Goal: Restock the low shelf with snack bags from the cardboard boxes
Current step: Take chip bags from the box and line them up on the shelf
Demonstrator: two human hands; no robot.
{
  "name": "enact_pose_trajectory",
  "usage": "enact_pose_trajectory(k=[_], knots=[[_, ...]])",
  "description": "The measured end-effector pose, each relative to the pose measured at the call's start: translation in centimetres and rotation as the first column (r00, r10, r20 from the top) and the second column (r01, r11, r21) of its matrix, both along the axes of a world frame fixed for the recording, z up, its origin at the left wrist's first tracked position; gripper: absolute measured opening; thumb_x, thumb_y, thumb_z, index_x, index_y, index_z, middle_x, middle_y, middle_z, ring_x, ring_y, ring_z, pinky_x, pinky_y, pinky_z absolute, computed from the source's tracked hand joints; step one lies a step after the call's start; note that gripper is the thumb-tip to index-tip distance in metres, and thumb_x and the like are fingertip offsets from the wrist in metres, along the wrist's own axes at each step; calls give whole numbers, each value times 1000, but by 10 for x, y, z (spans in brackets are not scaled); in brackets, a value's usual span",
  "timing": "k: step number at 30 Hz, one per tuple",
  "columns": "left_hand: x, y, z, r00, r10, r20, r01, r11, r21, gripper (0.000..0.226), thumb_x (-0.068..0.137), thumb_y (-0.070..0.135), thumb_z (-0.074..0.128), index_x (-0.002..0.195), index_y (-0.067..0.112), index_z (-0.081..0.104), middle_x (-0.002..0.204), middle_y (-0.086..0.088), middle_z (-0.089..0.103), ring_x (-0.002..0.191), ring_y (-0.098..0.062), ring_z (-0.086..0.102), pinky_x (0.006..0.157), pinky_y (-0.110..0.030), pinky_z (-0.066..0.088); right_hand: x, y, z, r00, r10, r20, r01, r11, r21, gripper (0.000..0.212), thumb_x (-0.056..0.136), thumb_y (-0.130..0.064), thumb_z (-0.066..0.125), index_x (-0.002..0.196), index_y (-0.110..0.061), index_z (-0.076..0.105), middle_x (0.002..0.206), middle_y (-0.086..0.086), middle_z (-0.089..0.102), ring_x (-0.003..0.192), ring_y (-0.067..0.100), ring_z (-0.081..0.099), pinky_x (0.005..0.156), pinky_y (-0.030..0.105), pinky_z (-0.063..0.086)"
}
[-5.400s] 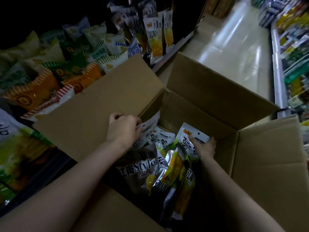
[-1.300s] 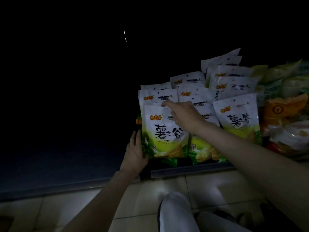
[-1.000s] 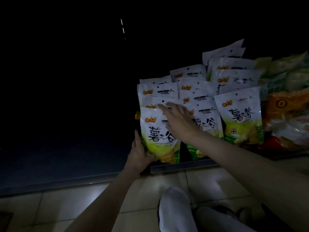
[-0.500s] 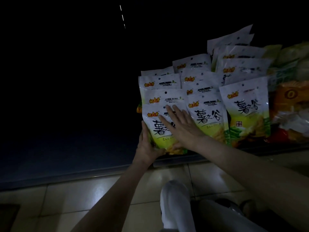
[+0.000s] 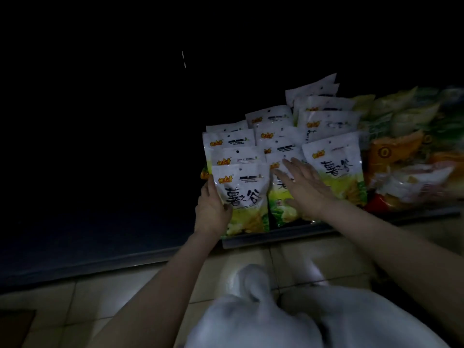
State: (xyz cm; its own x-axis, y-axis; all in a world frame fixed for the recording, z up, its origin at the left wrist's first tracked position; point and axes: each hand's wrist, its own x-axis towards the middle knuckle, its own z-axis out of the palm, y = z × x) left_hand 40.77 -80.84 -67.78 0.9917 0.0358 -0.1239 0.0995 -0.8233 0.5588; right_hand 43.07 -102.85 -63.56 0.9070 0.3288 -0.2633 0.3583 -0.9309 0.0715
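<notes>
My left grip (image 5: 212, 209) pinches the front white-and-green plastic snack bag (image 5: 244, 199) by its edge; my right grip (image 5: 302, 187), fingers spread flat, has slid from it onto the neighbouring bag (image 5: 278, 209).

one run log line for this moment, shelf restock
phase: facing bags | left hand: grips front-left snack bag | right hand: flat on middle bag | low shelf

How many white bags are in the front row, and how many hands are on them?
Front white bags: 3 (left bag, middle bag, right bag)
Hands: 2 (left hand grips the left bag; right hand lies flat on the middle bag)
Total: 5
</notes>
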Motion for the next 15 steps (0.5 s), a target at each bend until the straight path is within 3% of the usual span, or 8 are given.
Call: enact_pose_trajectory(k=[5, 11, 13, 15], knots=[[-9, -56, 59, 976, -199, 90, 175, 960, 219, 75, 96, 21, 47, 150, 13, -5, 148, -11, 30, 105, -32, 56, 84, -42, 48, -45, -67, 61, 974, -194, 118, 199, 979, -34, 64, 95, -28, 47, 148, -18, 13, 156, 10, 3, 144, 30, 0, 115, 45, 8], [-38, -167, 117, 865, -466, 186, 431, 880, 201, 71, 94, 15, 45, 151, 13, 2, 147, -13, 33, 97, -35, 57, 72, -39, 47, -148, -182, 113, 858, -430, 280, 423, 902, 87, 59, 88, -20, 55, 141, -11, 32, 146, 17, 25, 135, 35, 19, 106, 48, 21], [-51, -214, 132, 790, -569, 229, 535, 822, 196, 68, 93, 13, 45, 150, 12, 8, 144, -14, 37, 104, -36, 54, 79, -40, 46, -187, -221, 120, 788, -537, 301, 525, 842, 128, 61, 86, -17, 57, 141, -9, 32, 143, 19, 28, 132, 36, 22, 104, 48, 26], [-64, -260, 143, 659, -701, 273, 652, 714, 255, 64, 93, 15, 44, 149, 11, 12, 142, -14, 38, 117, -33, 46, 90, -40, 41, -222, -258, 116, 692, -651, 313, 628, 756, 185, 57, 88, -16, 56, 139, -7, 34, 141, 19, 30, 130, 36, 25, 102, 49, 28]])
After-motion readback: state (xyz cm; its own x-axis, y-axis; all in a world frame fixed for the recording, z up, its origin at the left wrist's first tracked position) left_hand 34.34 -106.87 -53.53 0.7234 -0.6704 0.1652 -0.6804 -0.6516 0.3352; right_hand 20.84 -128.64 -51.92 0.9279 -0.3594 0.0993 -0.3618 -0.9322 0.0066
